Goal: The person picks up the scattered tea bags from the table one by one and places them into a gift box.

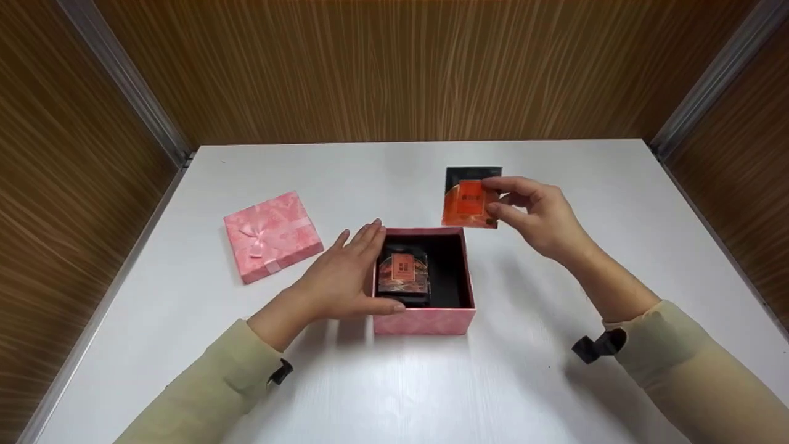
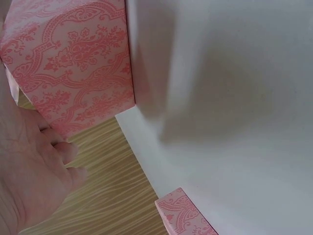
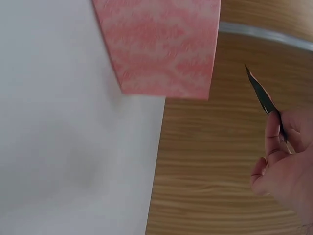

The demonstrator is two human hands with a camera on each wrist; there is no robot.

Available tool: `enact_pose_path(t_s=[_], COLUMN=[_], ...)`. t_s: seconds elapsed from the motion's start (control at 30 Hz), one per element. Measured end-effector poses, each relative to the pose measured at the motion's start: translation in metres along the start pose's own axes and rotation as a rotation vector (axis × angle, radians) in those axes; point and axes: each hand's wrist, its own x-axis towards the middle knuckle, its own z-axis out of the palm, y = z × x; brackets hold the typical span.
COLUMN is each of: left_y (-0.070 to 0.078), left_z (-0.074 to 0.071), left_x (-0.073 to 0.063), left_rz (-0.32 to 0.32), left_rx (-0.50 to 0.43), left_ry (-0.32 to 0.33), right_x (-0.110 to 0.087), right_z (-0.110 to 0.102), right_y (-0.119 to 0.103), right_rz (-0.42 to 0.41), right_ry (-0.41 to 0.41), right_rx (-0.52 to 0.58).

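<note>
A black-and-orange sachet point(image 1: 463, 200) hangs in the air beyond the box, pinched at its right edge between the thumb and fingers of my right hand point(image 1: 542, 216). In the right wrist view the sachet point(image 3: 263, 97) shows edge-on, thin and flat. My left hand point(image 1: 345, 277) rests against the left side of an open pink gift box point(image 1: 425, 322), fingers extended along the wall and thumb across the front rim. Inside the box, on its left half, lies a similar sachet point(image 1: 404, 277) on top of other dark flat packets. The box's right half shows its black bottom.
A pink box lid point(image 1: 274, 237) with a ribbon bow lies on the white table point(image 1: 345, 176), to the left of the box. Wood-grain panels point(image 1: 407, 74) close off the back and both sides of the table, with metal strips point(image 1: 123, 74) at the corners.
</note>
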Motion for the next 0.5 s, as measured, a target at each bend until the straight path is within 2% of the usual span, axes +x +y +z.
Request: enact_pose_path(t_s=[0.2,0.5], left_y=[0.0,0.0], left_z=[0.0,0.0], left_x=[-0.001,0.0], left_rz=[0.0,-0.001], left_rx=[0.007,0.001], left_ry=[-0.002,-0.004], right_x=[-0.008,-0.015], right_z=[0.017,0.033], right_y=[-0.012,-0.017], right_rz=[0.001,0.023], right_ry=[-0.047,-0.106], right_rx=[-0.001,-0.044])
